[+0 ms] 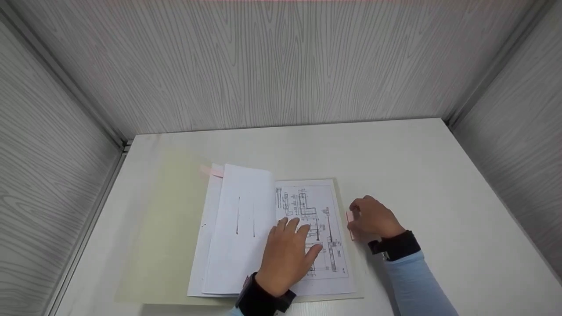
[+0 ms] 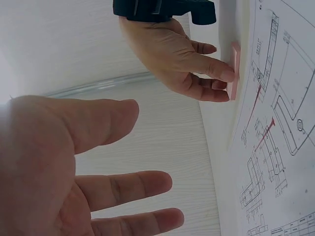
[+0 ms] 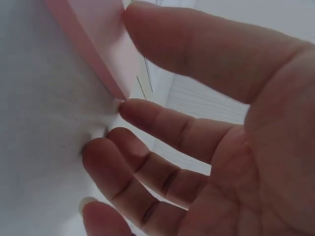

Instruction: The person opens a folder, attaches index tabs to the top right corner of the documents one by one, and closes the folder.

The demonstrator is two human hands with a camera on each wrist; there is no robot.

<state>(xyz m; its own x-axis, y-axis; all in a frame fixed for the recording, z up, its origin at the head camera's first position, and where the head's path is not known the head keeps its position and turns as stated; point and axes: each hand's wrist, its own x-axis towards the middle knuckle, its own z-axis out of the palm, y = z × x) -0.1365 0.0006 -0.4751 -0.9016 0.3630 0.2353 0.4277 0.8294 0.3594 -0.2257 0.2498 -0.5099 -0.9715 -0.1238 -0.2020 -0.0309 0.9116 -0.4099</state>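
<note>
An open folder of papers lies on the table, its pale yellow-green cover turned out to the left. White turned pages cover the middle, and a technical drawing shows on the right-hand sheet. My left hand is spread over the pages and the drawing, fingers extended. Just right of the folder's edge, my right hand has its thumb and fingers at a pink pad of sticky notes. In the right wrist view the thumb is on the pad's face and the index fingertip sits at its corner.
A pink tab sticks out at the top of the turned pages. Grey wood-grain panels enclose the white table at the back and on both sides. Each wrist wears a black strap.
</note>
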